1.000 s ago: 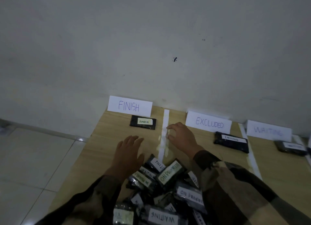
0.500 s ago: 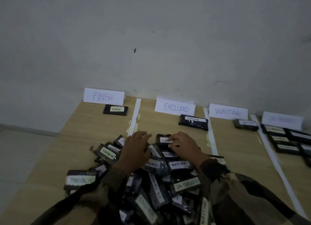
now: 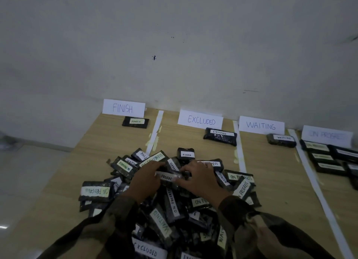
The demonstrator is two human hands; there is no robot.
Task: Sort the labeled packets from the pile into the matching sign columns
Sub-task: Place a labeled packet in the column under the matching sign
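both hands have closed in since the earlier frame: left hand and right hand now pinch opposite ends of one packet reading "progress", held just over the pile. judging by the label, it goes far right under the on progress sign, where several sorted packets lie; finish sign, excluded sign and waiting sign have one each.

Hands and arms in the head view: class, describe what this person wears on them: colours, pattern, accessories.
The left sleeve and right sleeve are long, reaching the wrists, in dark checked fabric: muted brown and olive with darker bands. The left hand and right hand are bare: no gloves, and no ring or watch shows in the dim light.
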